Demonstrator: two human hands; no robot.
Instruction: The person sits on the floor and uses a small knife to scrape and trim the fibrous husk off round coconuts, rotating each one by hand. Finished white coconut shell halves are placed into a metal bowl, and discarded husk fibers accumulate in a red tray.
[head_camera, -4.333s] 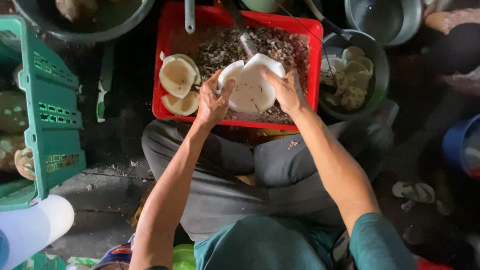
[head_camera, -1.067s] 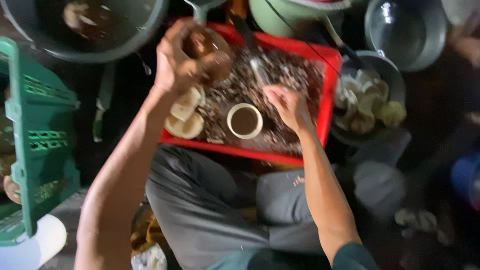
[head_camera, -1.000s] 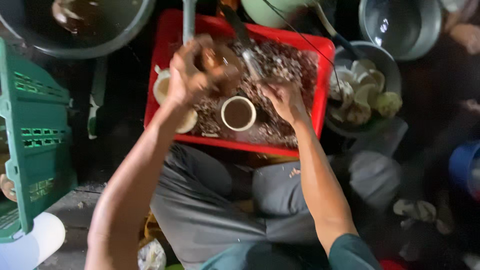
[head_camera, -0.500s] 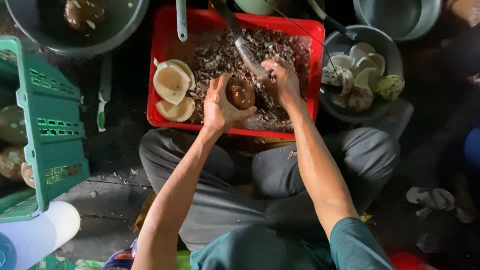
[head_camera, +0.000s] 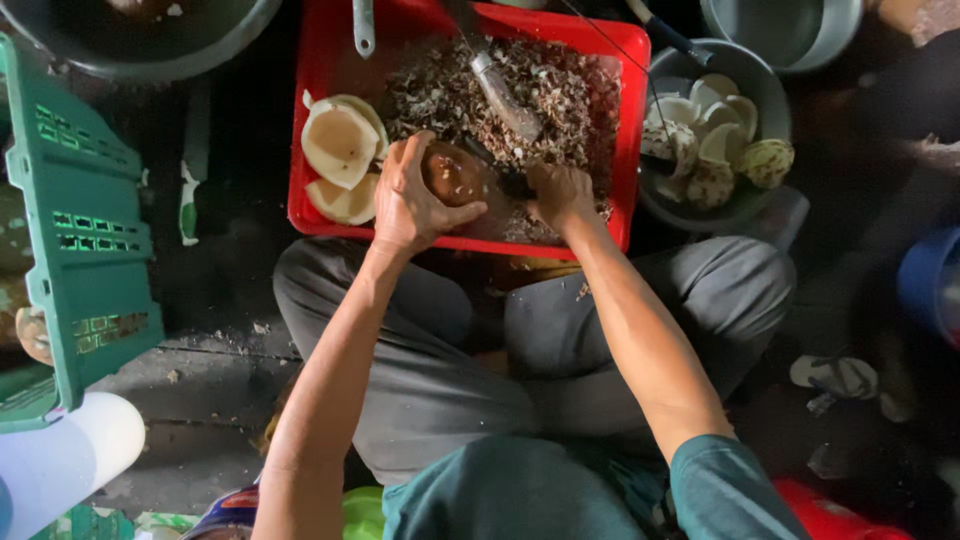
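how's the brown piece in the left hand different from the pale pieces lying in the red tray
The brown piece is dark and gripped in the left hand; the pale pieces are cream-coloured and lie loose at the red tray's left side. The brown piece looks smaller. Both are rounded and sit over the tray.

Teal short-sleeved shirt, grey trousers, bare forearms.

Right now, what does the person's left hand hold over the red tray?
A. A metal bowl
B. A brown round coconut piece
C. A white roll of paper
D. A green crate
B: the left hand is wrapped around a brown round coconut piece above the red tray, while the right hand works at it from the other side.
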